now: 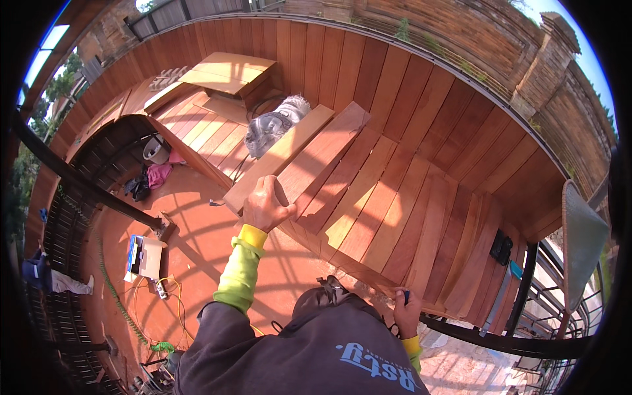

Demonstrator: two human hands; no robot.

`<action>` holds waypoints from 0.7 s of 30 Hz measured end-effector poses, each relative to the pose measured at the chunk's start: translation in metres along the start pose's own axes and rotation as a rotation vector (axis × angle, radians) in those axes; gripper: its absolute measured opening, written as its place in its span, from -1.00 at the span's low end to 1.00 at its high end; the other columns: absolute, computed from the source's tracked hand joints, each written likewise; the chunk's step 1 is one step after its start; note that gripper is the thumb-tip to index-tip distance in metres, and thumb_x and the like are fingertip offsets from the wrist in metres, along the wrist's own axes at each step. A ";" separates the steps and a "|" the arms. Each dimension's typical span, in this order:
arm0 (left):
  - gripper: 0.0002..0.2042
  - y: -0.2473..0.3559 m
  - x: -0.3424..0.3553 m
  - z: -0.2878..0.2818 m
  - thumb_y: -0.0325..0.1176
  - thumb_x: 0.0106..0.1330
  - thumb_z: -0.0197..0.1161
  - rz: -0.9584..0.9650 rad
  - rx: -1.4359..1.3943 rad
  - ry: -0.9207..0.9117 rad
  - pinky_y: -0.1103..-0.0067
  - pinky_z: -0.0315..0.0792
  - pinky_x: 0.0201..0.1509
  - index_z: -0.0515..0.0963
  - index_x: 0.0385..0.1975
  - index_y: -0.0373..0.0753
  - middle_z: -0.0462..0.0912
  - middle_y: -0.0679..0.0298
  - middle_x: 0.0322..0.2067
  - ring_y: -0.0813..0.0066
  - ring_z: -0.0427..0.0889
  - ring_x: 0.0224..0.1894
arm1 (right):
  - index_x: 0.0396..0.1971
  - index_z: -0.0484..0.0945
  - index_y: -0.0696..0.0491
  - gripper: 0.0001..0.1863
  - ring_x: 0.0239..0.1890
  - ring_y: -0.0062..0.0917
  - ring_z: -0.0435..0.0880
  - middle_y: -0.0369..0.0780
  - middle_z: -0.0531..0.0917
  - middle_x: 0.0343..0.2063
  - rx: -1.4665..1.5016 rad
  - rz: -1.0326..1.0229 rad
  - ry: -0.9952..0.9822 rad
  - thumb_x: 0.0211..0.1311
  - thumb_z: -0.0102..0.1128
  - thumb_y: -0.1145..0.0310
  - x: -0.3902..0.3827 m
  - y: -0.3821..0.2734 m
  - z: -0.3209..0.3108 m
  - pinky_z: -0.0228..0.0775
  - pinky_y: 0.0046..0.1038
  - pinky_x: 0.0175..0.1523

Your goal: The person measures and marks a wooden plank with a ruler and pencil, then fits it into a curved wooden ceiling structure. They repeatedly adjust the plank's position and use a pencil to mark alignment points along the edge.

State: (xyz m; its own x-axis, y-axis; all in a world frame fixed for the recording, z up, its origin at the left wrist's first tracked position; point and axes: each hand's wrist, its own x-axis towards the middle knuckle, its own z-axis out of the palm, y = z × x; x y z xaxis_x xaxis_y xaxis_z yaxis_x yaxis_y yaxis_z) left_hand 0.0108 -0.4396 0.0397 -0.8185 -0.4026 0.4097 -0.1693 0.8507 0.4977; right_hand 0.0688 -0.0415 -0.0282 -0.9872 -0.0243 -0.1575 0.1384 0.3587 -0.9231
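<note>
My left hand (266,205) is closed at the near end of a loose reddish wooden plank (326,150), its fingers curled at the board's edge. Another loose plank (289,148) lies alongside, to the left of that board. Both rest at the left end of a slatted wooden bench seat (368,214). Down at the seat's front edge on the right, my right hand (408,313) is closed around a small object with a dark blue tip (406,297). Most of that object is hidden in the fingers.
A grey plastic bundle (276,125) and a wooden box-like table (230,74) stand beyond the planks. On the seat's right lie a black case (501,247) and a handsaw (497,299). An open carton (146,255), yellow cord (179,299) and black post (92,178) are on the left.
</note>
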 end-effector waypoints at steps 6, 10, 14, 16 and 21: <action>-0.42 -0.026 0.027 -0.026 -0.16 -0.22 0.39 -0.109 0.055 -0.050 0.30 0.49 -0.12 0.46 -0.12 -0.25 0.53 0.11 -0.22 0.05 0.56 -0.16 | -0.33 0.57 0.21 -0.80 -0.43 -0.65 0.55 -0.29 0.58 -0.53 -0.023 -0.041 -0.041 0.33 0.05 0.38 0.010 0.000 0.020 0.40 -0.58 -0.28; -0.39 -0.058 0.038 -0.027 -0.14 -0.20 0.38 -0.156 0.172 -0.148 0.30 0.48 -0.03 0.47 -0.06 -0.26 0.55 0.06 -0.15 0.06 0.56 -0.10 | -0.32 0.57 0.23 -0.80 -0.43 -0.64 0.56 -0.29 0.58 -0.53 0.002 -0.052 -0.058 0.33 0.05 0.39 0.014 0.001 0.023 0.41 -0.58 -0.29; -0.36 -0.068 0.048 -0.030 -0.09 -0.20 0.41 -0.220 0.124 -0.219 0.31 0.46 0.02 0.46 -0.06 -0.28 0.57 0.03 -0.13 0.05 0.54 -0.06 | -0.32 0.57 0.23 -0.80 -0.44 -0.65 0.56 -0.28 0.58 -0.53 0.025 -0.001 -0.069 0.33 0.05 0.40 0.015 -0.013 0.027 0.41 -0.58 -0.30; -0.35 -0.075 0.054 -0.022 -0.07 -0.20 0.42 -0.176 0.217 -0.190 0.30 0.46 0.02 0.47 -0.07 -0.30 0.57 0.02 -0.13 0.04 0.54 -0.07 | -0.32 0.57 0.23 -0.80 -0.45 -0.65 0.55 -0.29 0.58 -0.53 0.012 0.003 -0.074 0.32 0.05 0.40 0.016 -0.019 0.029 0.41 -0.58 -0.31; -0.29 -0.083 0.049 -0.010 0.05 -0.18 0.44 -0.175 0.293 -0.118 0.28 0.43 0.01 0.46 -0.05 -0.31 0.58 -0.04 -0.18 -0.02 0.54 -0.07 | -0.32 0.57 0.23 -0.80 -0.47 -0.66 0.54 -0.28 0.59 -0.55 -0.015 -0.022 -0.080 0.32 0.06 0.39 0.020 -0.016 0.030 0.39 -0.58 -0.34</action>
State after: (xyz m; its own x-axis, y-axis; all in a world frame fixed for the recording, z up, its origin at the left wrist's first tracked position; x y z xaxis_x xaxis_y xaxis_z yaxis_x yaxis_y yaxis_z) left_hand -0.0097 -0.5337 0.0260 -0.8180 -0.5237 0.2381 -0.4487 0.8398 0.3054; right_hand 0.0495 -0.0760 -0.0277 -0.9804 -0.1067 -0.1655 0.1152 0.3710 -0.9215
